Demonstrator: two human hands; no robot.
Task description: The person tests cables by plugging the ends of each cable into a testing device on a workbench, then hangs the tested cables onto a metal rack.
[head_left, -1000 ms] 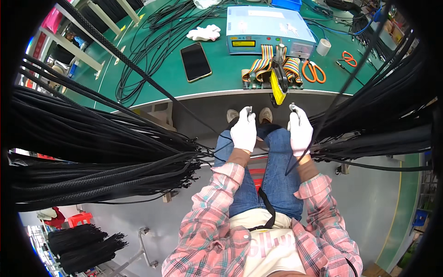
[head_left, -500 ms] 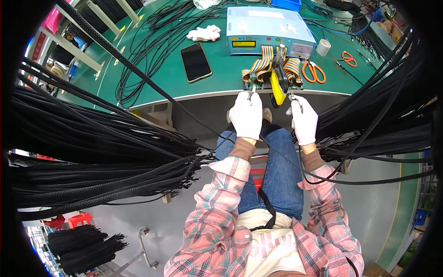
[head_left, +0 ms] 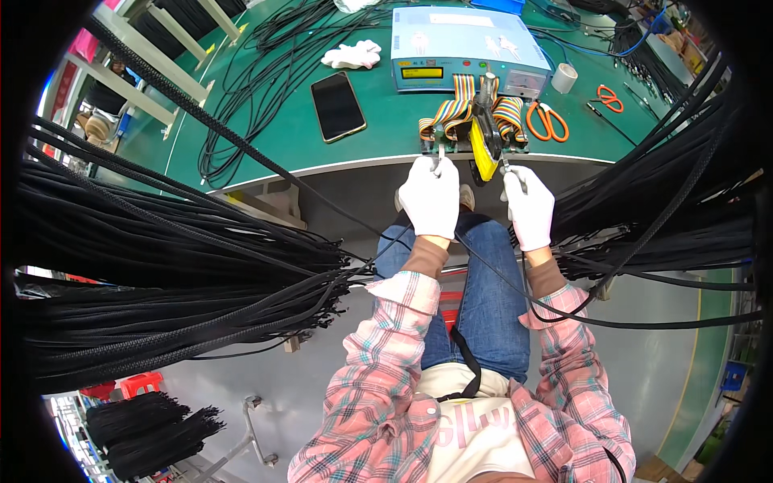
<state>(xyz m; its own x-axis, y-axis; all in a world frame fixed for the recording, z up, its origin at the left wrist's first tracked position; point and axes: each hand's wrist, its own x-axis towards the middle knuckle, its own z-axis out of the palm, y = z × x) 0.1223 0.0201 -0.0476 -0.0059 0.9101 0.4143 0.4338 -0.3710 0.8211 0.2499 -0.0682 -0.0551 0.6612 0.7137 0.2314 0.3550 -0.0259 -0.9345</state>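
At the near edge of the tabletop [head_left: 322, 145] we hold both ends of a black cable [head_left: 580, 310]. Our left hand [head_left: 431, 197] and right hand [head_left: 529, 208] pinch the connector ends closed at the test fixture [head_left: 475, 141]. The cable seems light and limp, so gripping the stiff ends works best.

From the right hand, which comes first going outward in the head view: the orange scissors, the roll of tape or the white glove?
From the right hand:
1. Orange scissors, just beyond it on the bench.
2. Roll of tape, farther back.
3. White glove, far back on the left.
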